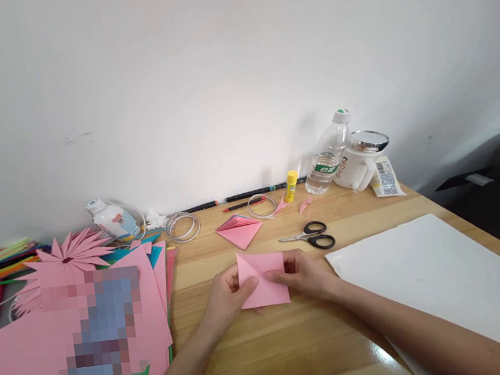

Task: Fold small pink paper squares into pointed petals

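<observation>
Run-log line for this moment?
left hand: holds creased pink paper square | right hand: holds same square | black-handled metal scissors: on wooden table

Bright, soft light on a pale wall [220,82], with dimmer right-hand corners.
The light is diffuse and its source is out of frame; the wall is brightest around the middle and grades to grey toward the upper right, while the right edge sinks into near-black. Faint, soft-edged shadows lie on the wall just left of the bottle [327,154] and the glue stick [291,187]. A small white glare breaks the wooden tabletop [242,357] at the bottom, right of centre. Focus is fairly even, though fine print is too small to read. Wide-angle stretching shows toward the sides, and coarse pixelation [101,331] covers a lower-left patch.
</observation>
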Motion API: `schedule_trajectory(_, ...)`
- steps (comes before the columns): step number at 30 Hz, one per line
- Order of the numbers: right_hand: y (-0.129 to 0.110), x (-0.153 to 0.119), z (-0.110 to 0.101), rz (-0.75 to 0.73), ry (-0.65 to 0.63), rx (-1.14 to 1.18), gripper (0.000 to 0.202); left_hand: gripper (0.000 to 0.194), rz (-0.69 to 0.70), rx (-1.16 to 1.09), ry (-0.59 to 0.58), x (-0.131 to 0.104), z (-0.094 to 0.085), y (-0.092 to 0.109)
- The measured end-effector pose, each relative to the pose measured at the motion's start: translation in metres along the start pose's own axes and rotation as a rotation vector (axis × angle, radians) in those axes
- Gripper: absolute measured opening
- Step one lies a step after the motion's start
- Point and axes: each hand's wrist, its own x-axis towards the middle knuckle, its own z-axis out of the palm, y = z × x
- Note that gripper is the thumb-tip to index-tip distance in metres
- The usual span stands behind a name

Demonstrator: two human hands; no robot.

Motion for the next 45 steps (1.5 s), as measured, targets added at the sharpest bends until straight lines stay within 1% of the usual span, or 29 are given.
schedule_trajectory(5,-0.006,0.000,-0.001,0.015,0.008,-0.036,0.032,0.041,-0.020,-0.055,0.020,0.000,-0.001,0.000)
schedule_trajectory(9,-0.010,0.000,-0.002,0.031,-0.020,0.027,0.032,0.046,-0.031,-0.119,0.027,-0.001,-0.001,0.001)
schedule_trajectory(13,-0.009,0.000,-0.003,0.087,0.003,0.124,0.031,0.048,0.012,-0.168,0.052,-0.001,-0.001,0.002)
schedule_trajectory(15,-0.008,0.001,-0.003,0.100,0.020,0.172,0.029,0.044,0.029,-0.182,0.074,-0.001,-0.001,0.002)
schedule_trajectory(19,-0.007,0.001,-0.004,0.105,0.068,0.244,0.027,0.031,-0.005,-0.163,0.103,-0.001,-0.001,0.002)
schedule_trajectory(23,-0.009,0.001,-0.006,0.135,0.037,0.280,0.021,0.024,0.004,-0.156,0.129,0.000,-0.002,0.002)
schedule_trajectory(25,-0.010,0.002,-0.006,0.164,0.019,0.340,0.020,0.023,0.016,-0.153,0.155,0.001,-0.002,0.002)
schedule_trajectory(27,-0.011,0.002,-0.007,0.184,0.028,0.390,0.020,0.024,0.034,-0.123,0.169,0.001,-0.002,0.001)
schedule_trajectory(31,-0.010,0.002,-0.005,0.131,0.127,0.300,0.030,0.020,0.060,0.015,0.137,0.001,-0.001,0.002)
schedule_trajectory(33,-0.009,0.002,-0.003,0.110,0.144,0.229,0.036,0.020,0.047,0.066,0.118,0.000,0.000,0.003)
schedule_trajectory(35,-0.007,0.001,-0.003,0.121,0.144,0.170,0.040,0.021,0.039,0.085,0.119,0.000,0.001,0.004)
schedule_trajectory(37,-0.005,0.002,-0.002,0.124,0.142,0.128,0.036,0.020,0.036,0.050,0.135,0.000,0.001,0.004)
schedule_trajectory(39,-0.002,0.002,-0.002,0.108,0.124,0.110,0.032,0.019,0.018,-0.048,0.130,0.000,0.000,0.004)
schedule_trajectory(42,0.001,0.003,-0.003,0.083,0.123,0.102,0.030,0.023,-0.028,-0.241,0.107,0.001,-0.002,0.006)
schedule_trajectory(45,0.002,0.003,-0.003,0.071,0.123,0.110,0.030,0.025,-0.085,-0.335,0.129,0.001,-0.001,0.008)
